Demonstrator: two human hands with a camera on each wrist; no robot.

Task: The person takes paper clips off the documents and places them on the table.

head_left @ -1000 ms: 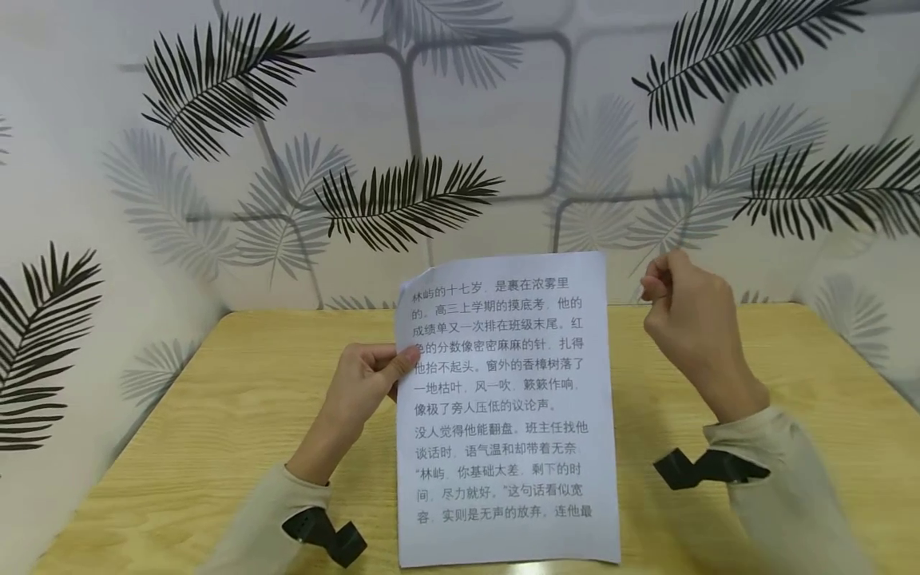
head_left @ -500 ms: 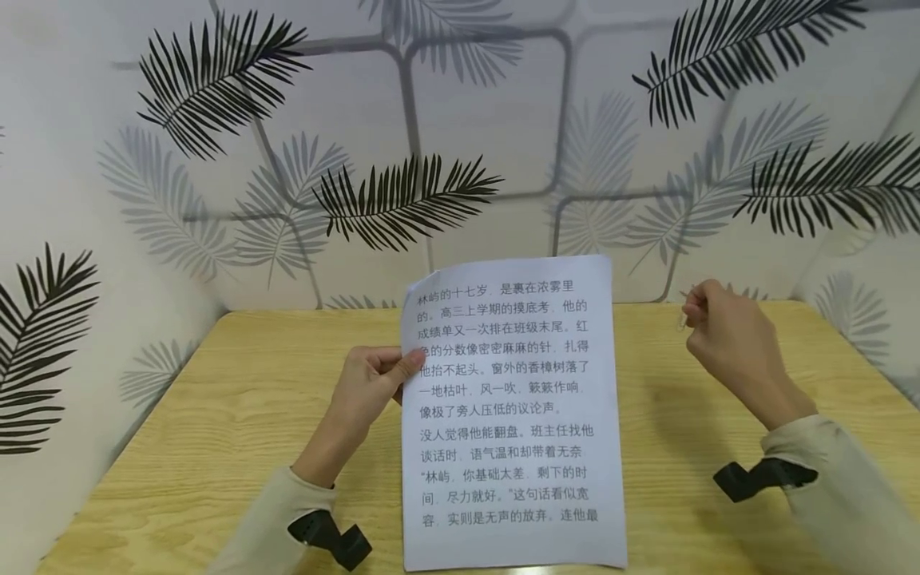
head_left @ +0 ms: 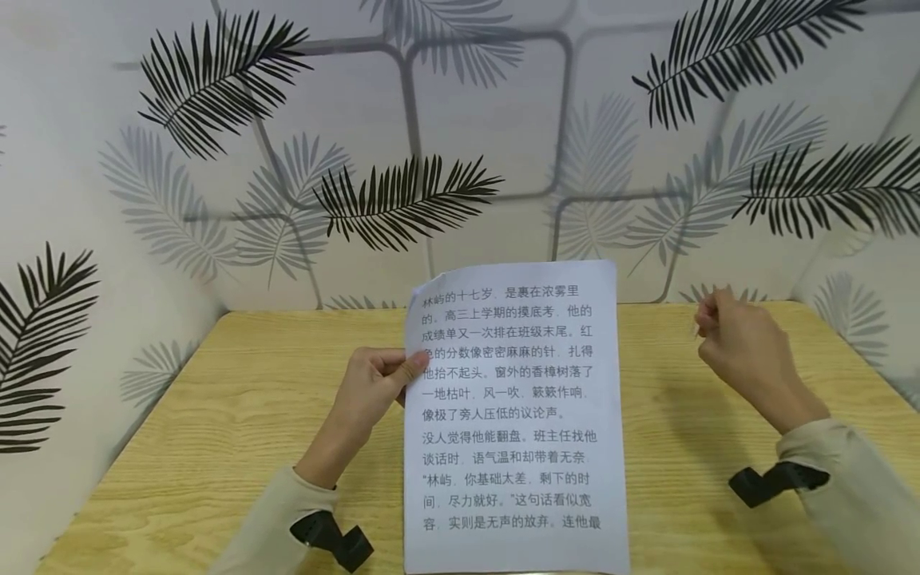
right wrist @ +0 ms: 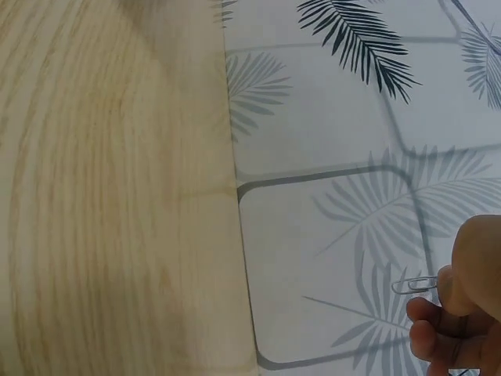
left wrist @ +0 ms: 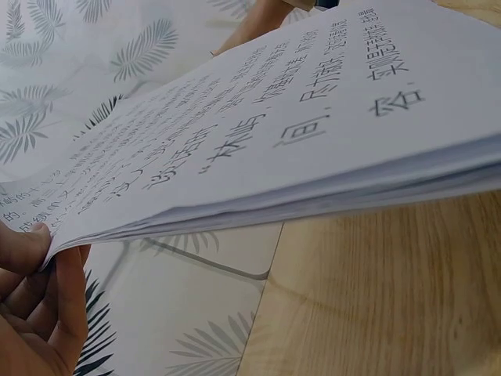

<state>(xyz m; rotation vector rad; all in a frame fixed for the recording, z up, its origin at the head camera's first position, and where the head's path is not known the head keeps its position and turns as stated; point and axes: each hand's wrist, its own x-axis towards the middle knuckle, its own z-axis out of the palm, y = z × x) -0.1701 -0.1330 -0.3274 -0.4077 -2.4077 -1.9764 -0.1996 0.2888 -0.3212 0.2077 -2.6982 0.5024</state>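
Note:
A thin stack of printed paper sheets (head_left: 513, 471) stands raised over the table in the head view, its upper left corner slightly curled. My left hand (head_left: 377, 383) pinches its left edge, thumb on the printed face and fingers behind. Several layered edges of the stack show in the left wrist view, where the left hand (left wrist: 39, 298) grips at the lower left. Off to the right of the paper, my right hand (head_left: 751, 347) pinches a paper clip. In the right wrist view the silver wire loop of this paper clip (right wrist: 413, 285) sticks out from the right hand's fingertips (right wrist: 448, 290).
A light wooden table (head_left: 237, 415) extends under both hands. Behind it rises a pale wall (head_left: 489, 112) with a leaf pattern. Black wrist mounts sit on the left sleeve (head_left: 269, 519) and right sleeve (head_left: 855, 487).
My right hand has moved right and down, away from the paper, with the paper clip in its fingers. The left hand and the stack have shifted slightly right, the stack also a little lower.

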